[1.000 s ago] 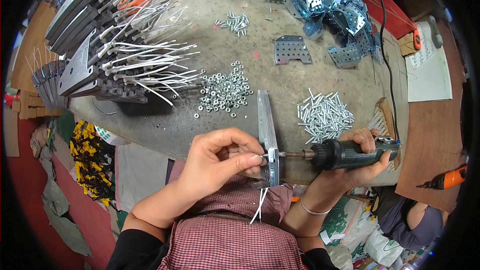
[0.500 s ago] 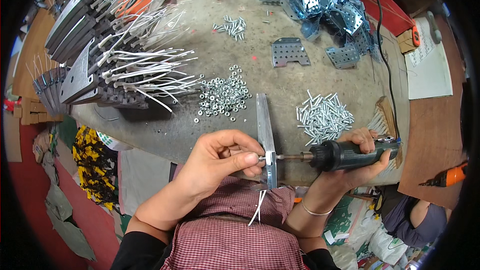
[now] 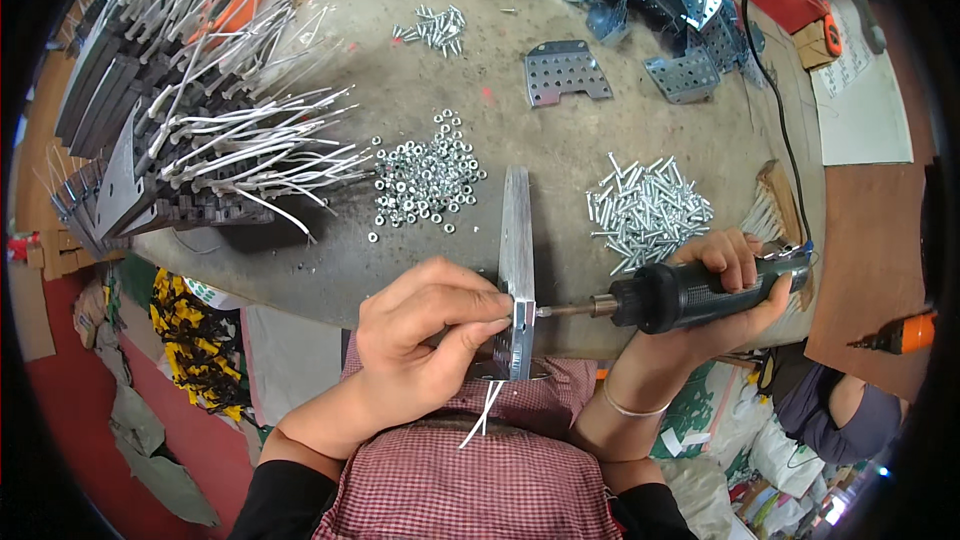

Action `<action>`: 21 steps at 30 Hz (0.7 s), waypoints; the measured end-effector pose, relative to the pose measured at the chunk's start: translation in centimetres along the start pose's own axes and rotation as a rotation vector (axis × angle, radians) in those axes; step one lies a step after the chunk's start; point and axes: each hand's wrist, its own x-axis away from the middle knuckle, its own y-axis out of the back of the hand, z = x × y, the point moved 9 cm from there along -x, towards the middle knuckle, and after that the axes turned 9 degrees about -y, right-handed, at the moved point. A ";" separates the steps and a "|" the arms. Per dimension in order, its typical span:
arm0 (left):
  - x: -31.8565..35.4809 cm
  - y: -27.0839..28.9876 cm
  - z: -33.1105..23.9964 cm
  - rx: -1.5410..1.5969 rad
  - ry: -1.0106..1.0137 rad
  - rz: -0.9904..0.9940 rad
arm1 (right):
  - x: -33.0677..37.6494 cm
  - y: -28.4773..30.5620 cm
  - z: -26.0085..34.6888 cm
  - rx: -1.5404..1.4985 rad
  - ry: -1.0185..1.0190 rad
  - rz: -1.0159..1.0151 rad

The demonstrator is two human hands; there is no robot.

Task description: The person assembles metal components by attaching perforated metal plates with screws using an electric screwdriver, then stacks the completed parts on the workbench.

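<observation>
A flat grey part [image 3: 517,230] stands on edge in front of me, a shiny metal plate along its near end and two white wires [image 3: 486,415] hanging below. My left hand [image 3: 425,330] has thumb and index finger pinched together against its left side; anything tiny between the fingertips is hidden. My right hand [image 3: 735,285] is wrapped round a black electric screwdriver [image 3: 675,298] lying level. Its thin bit points left and meets a screw head at the plate's right side. A pile of silver screws [image 3: 650,212] lies just beyond the screwdriver.
Hex nuts [image 3: 428,180] are heaped left of the part, short screws [image 3: 435,30] farther back. Stacked grey parts with white wires [image 3: 150,155] fill the left. Perforated metal plates [image 3: 690,0] pile up far right, one plate [image 3: 565,75] apart. A brush [image 3: 770,205] and black cord [image 3: 765,70] lie right.
My left fingertips have pressed closer against the part, and the small metal end seen between them is now covered. The part and screwdriver have shifted slightly in view.
</observation>
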 end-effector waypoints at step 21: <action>-4.0 -3.6 -3.9 -0.534 -0.670 0.691 | -2.8 -9.6 14.4 1.204 -0.014 -0.115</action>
